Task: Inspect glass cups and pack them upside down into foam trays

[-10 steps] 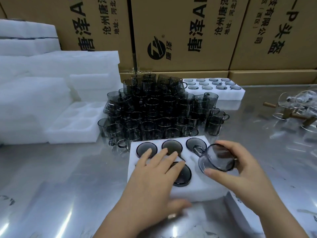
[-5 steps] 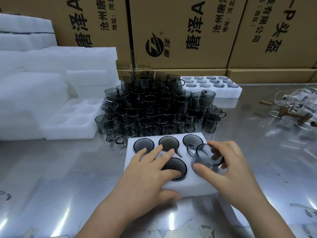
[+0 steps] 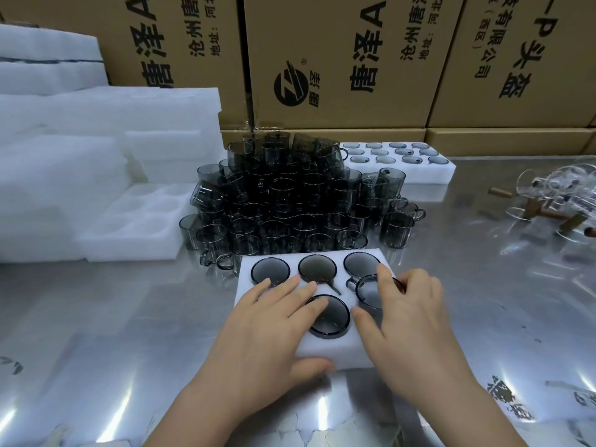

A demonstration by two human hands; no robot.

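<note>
Novice: Cup in play, where is it?

Packer: The held cup (image 3: 367, 293) is at lower centre-right of the frame, base up, over the front right pocket of the foam tray (image 3: 258, 353). The right hand (image 3: 409, 321) pinches it, fingers curled over the far side and thumb on the near side. I cannot tell whether it is fully seated.

Novice: Which way does it lie?

Packer: Its axis stands upright and its handle (image 3: 352, 281) points to the upper left. The right hand is already on it, so I'd judge the move to be a straight push down.

Novice: And the left hand?

Packer: The left hand (image 3: 267, 330) lies flat with its fingers spread, touching the foam and the front middle cup (image 3: 332, 321), with the thumb at the tray's near edge. It pinches nothing. It hides the front left pocket, so I can't say if that one is filled.

Novice: What's around?

Packer: Three back-row cups (image 3: 317, 268) sit base up just above the hands. The pile of grey cups (image 3: 290, 201) stands near the tray's far edge on the bench (image 3: 96, 317). An empty tray (image 3: 135, 227) is at centre left and a filled tray (image 3: 419, 175) at upper right. Cardboard boxes (image 3: 338, 59) run along the top, and clear glassware (image 3: 554, 195) sits at the right edge.

Novice: Anything in the way?

Packer: Only the back right cup, just beside the held one; the handle wants care there
</note>
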